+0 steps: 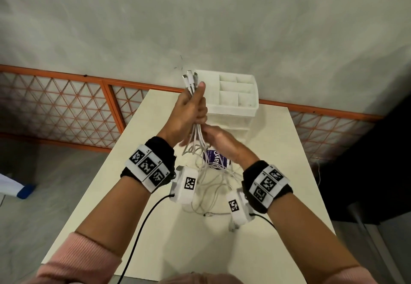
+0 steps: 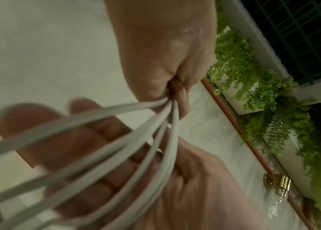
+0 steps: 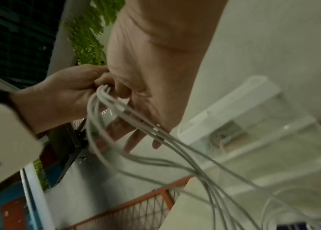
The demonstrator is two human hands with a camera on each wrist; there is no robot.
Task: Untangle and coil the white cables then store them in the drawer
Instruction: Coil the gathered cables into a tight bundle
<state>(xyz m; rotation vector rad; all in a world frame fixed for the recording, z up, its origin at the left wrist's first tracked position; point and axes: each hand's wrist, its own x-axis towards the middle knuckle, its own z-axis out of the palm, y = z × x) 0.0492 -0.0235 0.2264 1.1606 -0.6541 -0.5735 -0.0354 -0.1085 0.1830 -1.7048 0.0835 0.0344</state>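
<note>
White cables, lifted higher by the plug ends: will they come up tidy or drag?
Probably drag: the white cables hang limp below the left hand, strands crossing in loose loops on the table. They look light and floppy, so the tangle may follow. The right hand could steady them.

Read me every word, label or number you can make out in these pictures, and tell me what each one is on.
"layC": white letters on the purple box lying on the table; the white cables and the right hand hide the rest.
Small characters at the corners of the black-and-white marker tags on the left wristband: too small to read.
Marker tags on the right wristband: patterns only, no readable text.
Wrist views: no text.
</note>
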